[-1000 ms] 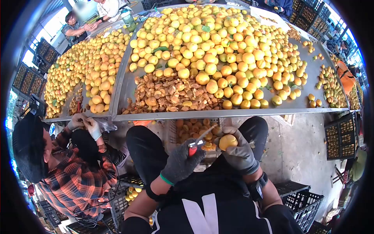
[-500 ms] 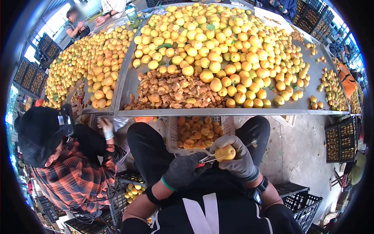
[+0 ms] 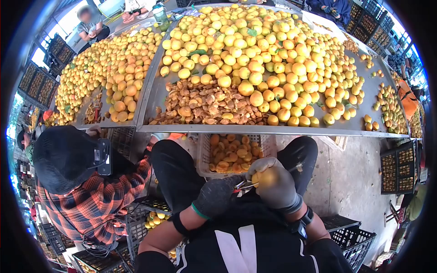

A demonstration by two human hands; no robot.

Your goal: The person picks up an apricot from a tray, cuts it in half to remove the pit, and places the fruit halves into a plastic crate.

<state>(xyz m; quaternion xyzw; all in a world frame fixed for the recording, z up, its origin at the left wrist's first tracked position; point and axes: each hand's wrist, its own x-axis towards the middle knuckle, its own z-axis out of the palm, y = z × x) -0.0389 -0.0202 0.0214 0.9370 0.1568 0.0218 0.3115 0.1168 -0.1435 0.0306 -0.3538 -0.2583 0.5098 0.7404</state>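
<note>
1. The right hand (image 3: 275, 189), in a grey glove, is cupping a yellow fruit (image 3: 265, 176) over the person's lap, at about 6 o'clock from the crate (image 3: 203, 160) of cut halves that is sitting between the knees.
2. The left hand (image 3: 214, 196), in a dark glove with a green cuff, is gripping a small knife (image 3: 246, 184); its fingers are curling tight around the handle, which is mostly hidden.
3. The fruit is lying at roughly 2 o'clock from the left hand's fingers, just beside them. The blade's long axis is running from 8 o'clock to 2 o'clock, and its tip is meeting the fruit's near side.
4. The right hand's fingers (image 3: 263, 163) are wrapping closely over the top of the fruit, so only a blurred patch of its skin is showing. The right hand is the nearer one to the fruit, since it is holding it.
5. At 12 o'clock the worktop (image 3: 273, 130) is carrying a heap of brown pits and scraps (image 3: 205, 107), with whole fruits (image 3: 255, 54) piling up behind.
6. At 9 o'clock a co-worker in a plaid shirt (image 3: 86, 198) is bending low, well apart from both hands.
</note>
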